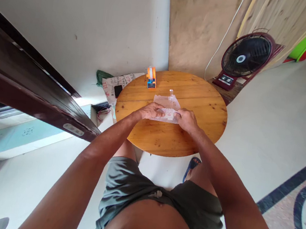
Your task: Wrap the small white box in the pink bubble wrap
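Observation:
A sheet of clear, pinkish bubble wrap (167, 101) lies on the round wooden table (200, 94), its near part folded over. My left hand (151, 111) holds the fold at its left end, thumb and fingers pinching the wrap. At the right end, my right hand (186, 119) is closed on the wrap with the thumb pressed on top. Something pale shows between the hands, but I cannot make out what is inside. A short strip of clear tape (171, 92) sticks out from the wrap's far edge. Beyond the hands stands an orange and blue tape dispenser (151, 78).
A dark red fan (247, 55) stands on the floor behind the table at right. Left of the table, a black phone-like object (118, 91) rests on a printed sack (108, 86). A dark door frame (35, 69) rises at left; the wall (111, 22) borders the far side.

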`<state>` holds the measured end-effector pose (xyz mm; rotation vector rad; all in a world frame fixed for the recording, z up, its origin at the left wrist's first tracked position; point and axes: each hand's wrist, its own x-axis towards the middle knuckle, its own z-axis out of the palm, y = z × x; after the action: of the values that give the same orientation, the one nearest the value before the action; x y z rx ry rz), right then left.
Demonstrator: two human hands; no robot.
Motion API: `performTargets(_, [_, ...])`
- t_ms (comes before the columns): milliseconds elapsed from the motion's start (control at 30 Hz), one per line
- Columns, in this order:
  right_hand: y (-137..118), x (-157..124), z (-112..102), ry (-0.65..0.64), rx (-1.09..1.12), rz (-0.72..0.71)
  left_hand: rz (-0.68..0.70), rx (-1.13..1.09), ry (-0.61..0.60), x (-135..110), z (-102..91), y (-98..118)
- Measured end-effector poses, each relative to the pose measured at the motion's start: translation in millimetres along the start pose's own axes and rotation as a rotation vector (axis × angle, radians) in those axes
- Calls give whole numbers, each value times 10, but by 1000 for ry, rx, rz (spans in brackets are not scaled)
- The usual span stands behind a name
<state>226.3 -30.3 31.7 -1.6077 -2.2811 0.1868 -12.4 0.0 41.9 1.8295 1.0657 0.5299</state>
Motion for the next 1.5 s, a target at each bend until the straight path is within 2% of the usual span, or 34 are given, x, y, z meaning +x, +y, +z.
performTargets(200, [86, 71, 25, 28, 140, 96, -67, -79, 180, 3, 58, -80])
performTargets(367, [147, 91, 52, 50, 231, 120, -140, -36, 252, -7, 90, -83])
performTargets(533, [194, 121, 99, 25, 209, 191, -130, -9, 307, 9, 118, -84])
performTargets(633, [217, 126, 129, 14, 211, 211, -134, 52, 329, 41, 140, -117])
performTargets(767, [209, 114, 143, 11, 171, 226, -138, 262, 345, 101, 159, -186])
performTargets(867, [171, 106, 133, 6, 123, 236, -34, 482, 431, 83, 207, -171])
performTargets(967, [132, 108, 127, -4, 93, 232, 137, 616, 520, -64, 375, -54])
performTargets(1033, [117, 113, 131, -12, 88, 233, 282, 734, 479, -214, 567, 42])
performTargets(1100, [113, 118, 142, -11, 92, 235, 368, 808, 352, -357, 782, 110])
performTargets(1167, [116, 118, 153, 2, 91, 239, 381, 838, 260, -453, 964, 132])
performTargets(1233, [121, 115, 160, 19, 87, 230, 339, 845, 240, -490, 1073, 116])
performTargets(1333, [126, 106, 162, 28, 79, 209, 293, 838, 241, -477, 1103, 66])
performTargets(1500, [134, 106, 192, 21, 27, 238, 296, 825, 240, -434, 1039, 17])
